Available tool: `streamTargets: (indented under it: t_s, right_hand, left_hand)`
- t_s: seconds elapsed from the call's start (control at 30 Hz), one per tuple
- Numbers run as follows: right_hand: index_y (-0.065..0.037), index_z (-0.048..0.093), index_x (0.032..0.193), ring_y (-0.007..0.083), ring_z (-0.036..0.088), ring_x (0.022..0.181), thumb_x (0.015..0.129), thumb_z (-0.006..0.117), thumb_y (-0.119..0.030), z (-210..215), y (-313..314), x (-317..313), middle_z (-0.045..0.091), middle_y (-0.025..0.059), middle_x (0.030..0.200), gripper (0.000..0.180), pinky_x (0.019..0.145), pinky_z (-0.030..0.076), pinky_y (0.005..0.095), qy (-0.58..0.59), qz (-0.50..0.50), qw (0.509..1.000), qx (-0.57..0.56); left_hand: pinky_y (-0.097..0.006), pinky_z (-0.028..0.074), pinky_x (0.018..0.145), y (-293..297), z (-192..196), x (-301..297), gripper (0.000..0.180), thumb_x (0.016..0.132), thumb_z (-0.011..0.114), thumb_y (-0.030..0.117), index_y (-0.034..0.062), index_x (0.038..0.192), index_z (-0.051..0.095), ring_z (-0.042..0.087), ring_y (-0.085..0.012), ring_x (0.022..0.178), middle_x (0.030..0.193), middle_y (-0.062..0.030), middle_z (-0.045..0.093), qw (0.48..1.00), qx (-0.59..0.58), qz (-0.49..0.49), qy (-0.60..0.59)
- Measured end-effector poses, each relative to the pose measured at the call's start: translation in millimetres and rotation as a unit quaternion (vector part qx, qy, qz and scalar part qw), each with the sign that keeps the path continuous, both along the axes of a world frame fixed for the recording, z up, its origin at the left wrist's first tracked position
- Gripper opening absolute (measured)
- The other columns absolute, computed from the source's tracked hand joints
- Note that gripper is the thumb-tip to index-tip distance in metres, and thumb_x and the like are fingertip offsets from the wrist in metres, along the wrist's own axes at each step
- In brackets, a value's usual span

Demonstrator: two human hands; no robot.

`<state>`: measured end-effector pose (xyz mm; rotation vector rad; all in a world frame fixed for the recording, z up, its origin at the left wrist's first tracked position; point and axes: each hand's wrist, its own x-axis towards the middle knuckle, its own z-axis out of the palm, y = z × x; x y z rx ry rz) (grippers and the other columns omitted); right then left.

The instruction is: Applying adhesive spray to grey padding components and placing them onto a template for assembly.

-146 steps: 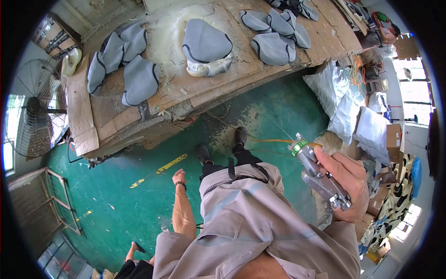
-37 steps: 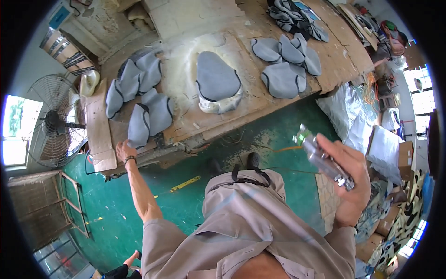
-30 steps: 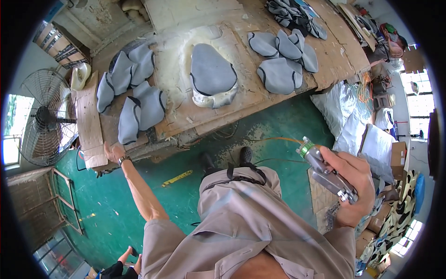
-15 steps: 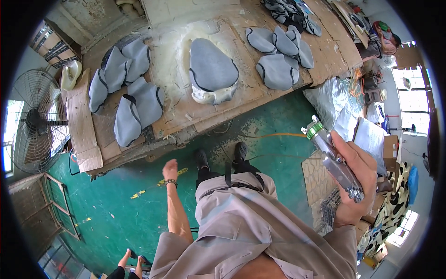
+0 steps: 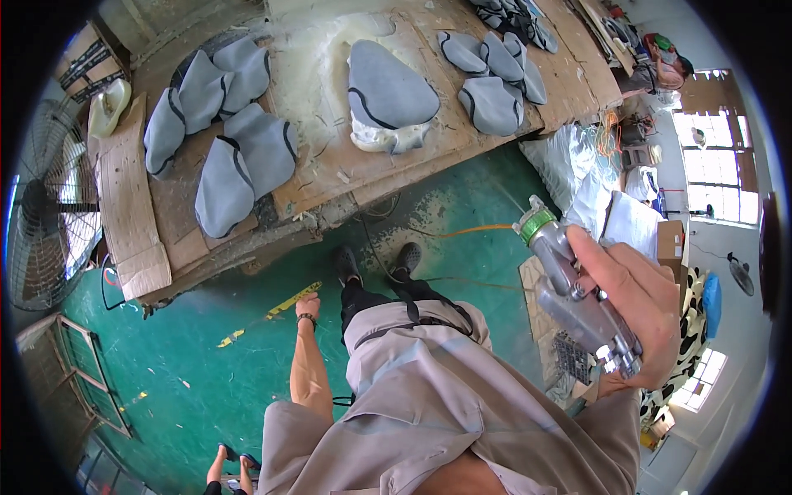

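Note:
My right hand [image 5: 637, 312] grips a metal spray gun [image 5: 573, 290] with a green ring at its nozzle, held at my right side, pointing up toward the workbench. My left hand [image 5: 308, 307] hangs down by my left hip, holding nothing, fingers loosely curled. On the wooden workbench [image 5: 322, 165] ahead lie grey seat-shaped covers: one [image 5: 388, 87] sits alone on a pale form in the middle, several [image 5: 219, 132] overlap at the left, and several more [image 5: 495, 70] lie at the right.
A large floor fan [image 5: 45, 223] stands at the left. An orange hose [image 5: 462, 233] runs over the green floor by my shoes. Plastic sheets and boxes [image 5: 610, 206] pile up at the right. Another person's feet [image 5: 231, 474] show at the bottom edge.
My left hand, which reached to the bench's left edge a second ago, has dropped to my side. The spray gun stays in my right hand, shifted slightly.

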<state>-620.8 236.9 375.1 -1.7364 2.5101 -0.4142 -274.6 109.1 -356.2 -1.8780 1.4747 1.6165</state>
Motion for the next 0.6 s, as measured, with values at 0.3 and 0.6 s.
streamTargets:
  t_s: [0.3, 0.6]
  right_hand:
    - [0.004, 0.067, 0.134, 0.0216, 0.063, 0.064, 0.076, 0.077, -0.005, 5.0, -7.3, 35.2, 0.064, 0.0066, 0.079, 0.060, 0.053, 0.050, 0.0358, 0.021, 0.049, 0.998, 0.033]
    - [-0.005, 0.070, 0.135, 0.0160, 0.056, 0.060, 0.076, 0.080, -0.015, 5.1, 37.2, 36.2, 0.053, -0.0013, 0.072, 0.060, 0.046, 0.030, 0.0348, 0.045, 0.064, 0.991, 0.111]
  left_hand:
    - [-0.041, 0.061, 0.070, -1.9, 2.4, -14.5, 0.036, 0.089, 0.070, 0.009, 0.0111, 0.124, 0.076, 0.070, -0.0172, 0.084, 0.101, -0.0045, 0.076, 0.997, 0.057, 0.028, 0.044]
    - [-0.037, 0.061, 0.063, 20.9, 0.6, -25.3, 0.037, 0.084, 0.072, 0.013, 0.0146, 0.121, 0.078, 0.071, -0.0172, 0.076, 0.085, -0.0046, 0.074, 0.994, 0.053, 0.068, 0.072]
